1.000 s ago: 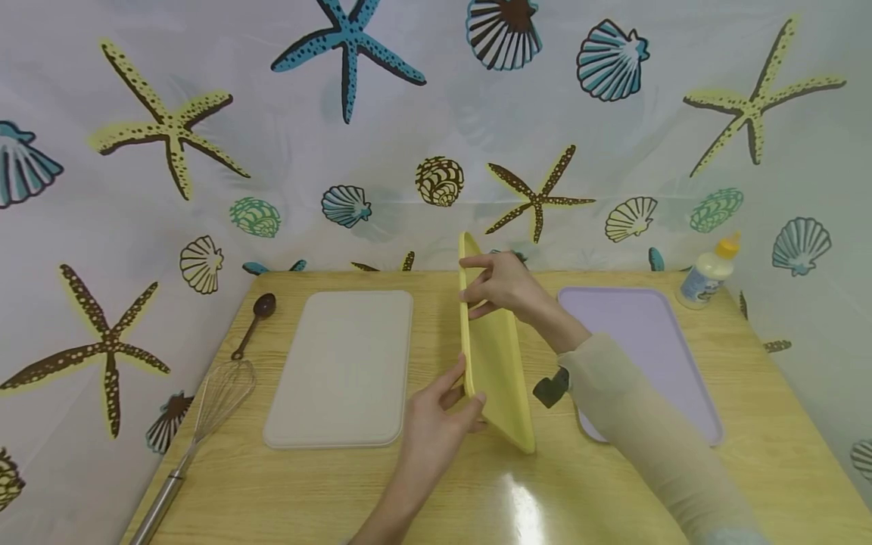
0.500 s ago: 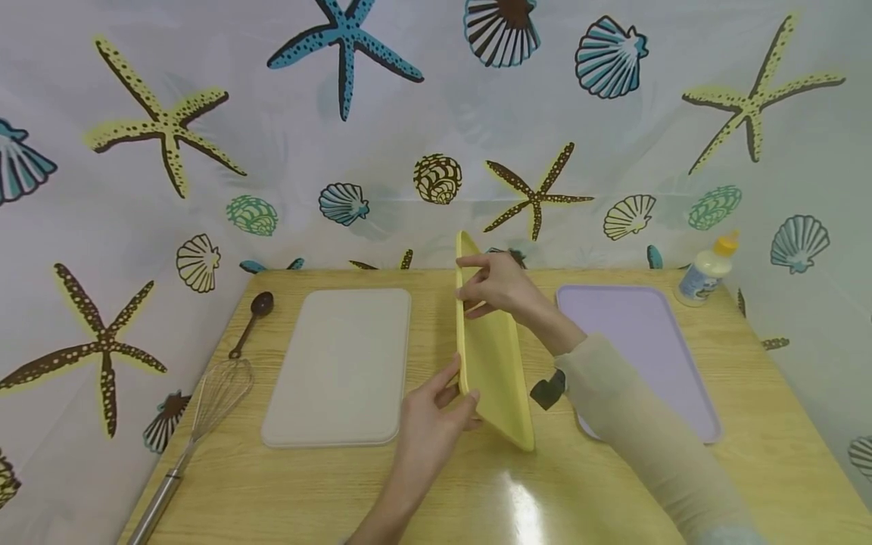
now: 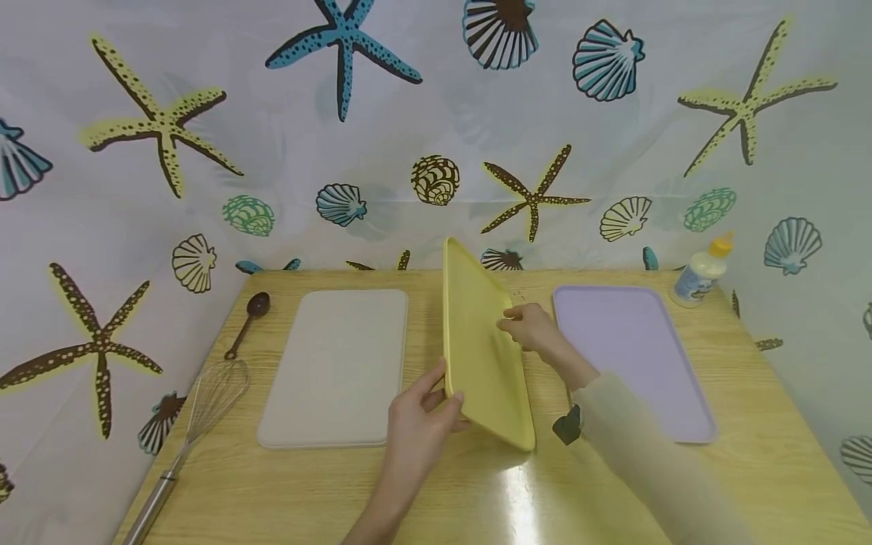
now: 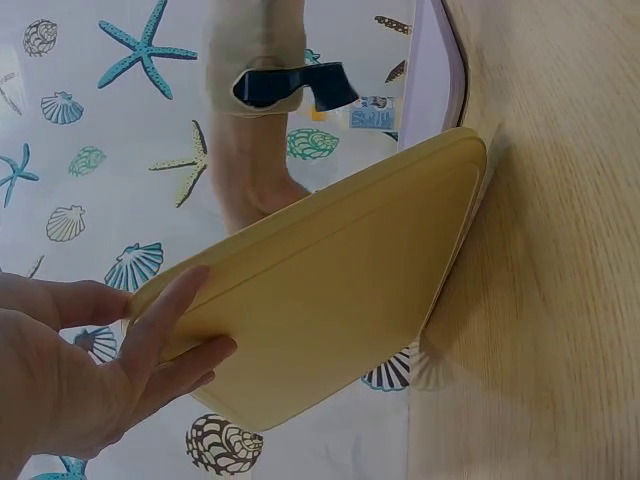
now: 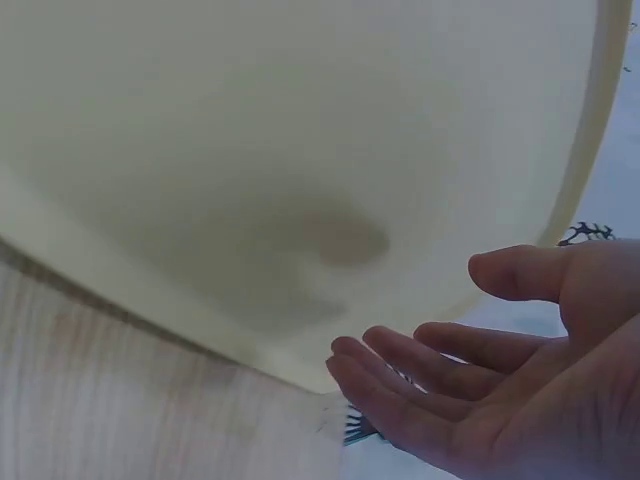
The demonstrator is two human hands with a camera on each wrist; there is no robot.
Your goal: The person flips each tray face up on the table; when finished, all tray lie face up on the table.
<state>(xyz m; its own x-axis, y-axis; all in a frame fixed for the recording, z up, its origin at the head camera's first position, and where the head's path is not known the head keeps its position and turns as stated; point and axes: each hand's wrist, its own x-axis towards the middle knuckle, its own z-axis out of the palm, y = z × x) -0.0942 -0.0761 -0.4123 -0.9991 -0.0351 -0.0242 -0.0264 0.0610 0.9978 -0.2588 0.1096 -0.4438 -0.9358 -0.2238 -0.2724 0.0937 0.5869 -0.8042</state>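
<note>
A yellow rectangular tray (image 3: 477, 341) stands tilted on its long side in the middle of the table, its raised edge leaning left. My left hand (image 3: 417, 420) grips the raised edge at the near end, thumb on the inner face. In the left wrist view, this hand's fingers (image 4: 185, 365) spread against the tray's underside. Inside the lean, my right hand (image 3: 537, 331) is beside the tray's far lower part and holds nothing. Its fingers (image 5: 430, 365) are loosely extended near the far lower corner in the right wrist view.
On the wooden table (image 3: 306, 499), a white board (image 3: 334, 371) lies left and a lilac tray (image 3: 630, 356) right. A glue bottle (image 3: 700, 276) stands at the back right. A whisk (image 3: 197, 431) and brown spoon (image 3: 248, 318) line the left edge.
My right hand has let go of the yellow tray's raised edge and moved down to the right. The tray leans further left, showing more of its inner face. My left hand keeps its grip.
</note>
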